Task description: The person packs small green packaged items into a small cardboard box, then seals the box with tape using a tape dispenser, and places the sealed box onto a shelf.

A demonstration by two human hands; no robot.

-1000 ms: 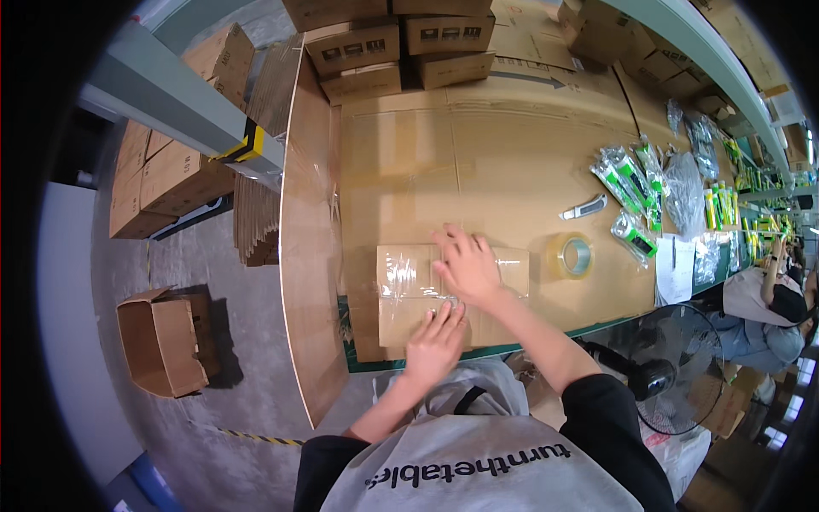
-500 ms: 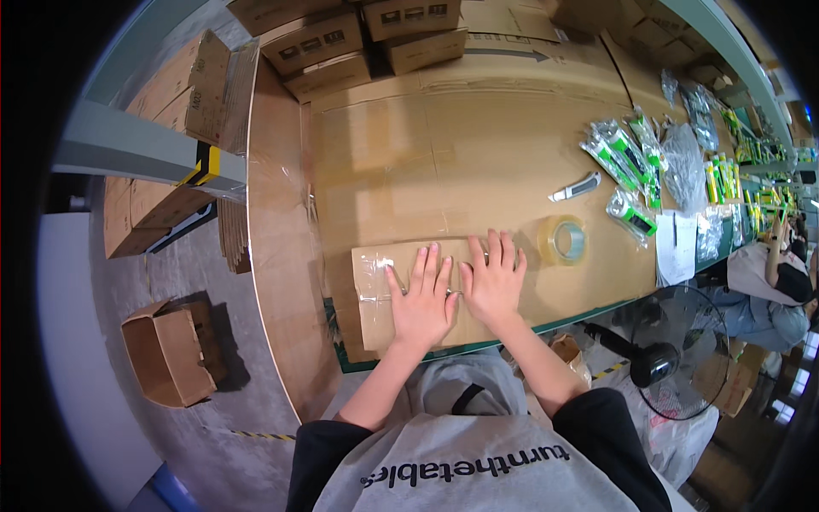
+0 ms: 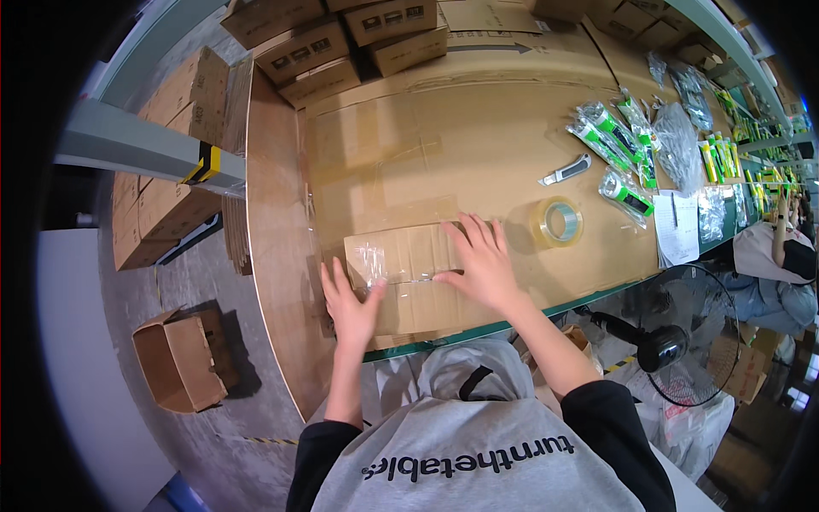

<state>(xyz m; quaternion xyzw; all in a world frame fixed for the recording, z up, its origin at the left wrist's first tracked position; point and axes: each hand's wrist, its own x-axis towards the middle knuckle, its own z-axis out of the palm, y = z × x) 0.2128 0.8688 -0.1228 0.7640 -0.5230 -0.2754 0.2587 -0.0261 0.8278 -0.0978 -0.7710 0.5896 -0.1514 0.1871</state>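
A flat brown cardboard box (image 3: pixel 407 305) lies on the cardboard-covered worktop near its front edge. Clear tape (image 3: pixel 369 260) shines on its left end, and a seam runs across the top. My left hand (image 3: pixel 351 309) straddles the box's left edge, thumb on the top and stretched fingers outside the edge. Over the right end lies my right hand (image 3: pixel 485 266), open, its fingers spread and its thumb close to the seam. That hand hides part of the right end. Right of it stands a roll of clear packing tape (image 3: pixel 569 224), with a grey utility knife (image 3: pixel 566 170) behind.
Green-and-black items in clear bags (image 3: pixel 627 198) lie at the right, by a sheet of paper (image 3: pixel 676 235). Cartons (image 3: pixel 303 53) are stacked at the back left. A black fan (image 3: pixel 661 346) stands right of me; another person (image 3: pixel 772 256) sits beyond it.
My hands have moved apart from the middle of the box, the left one to its left edge and the right one over its right end. The view has shifted slightly.
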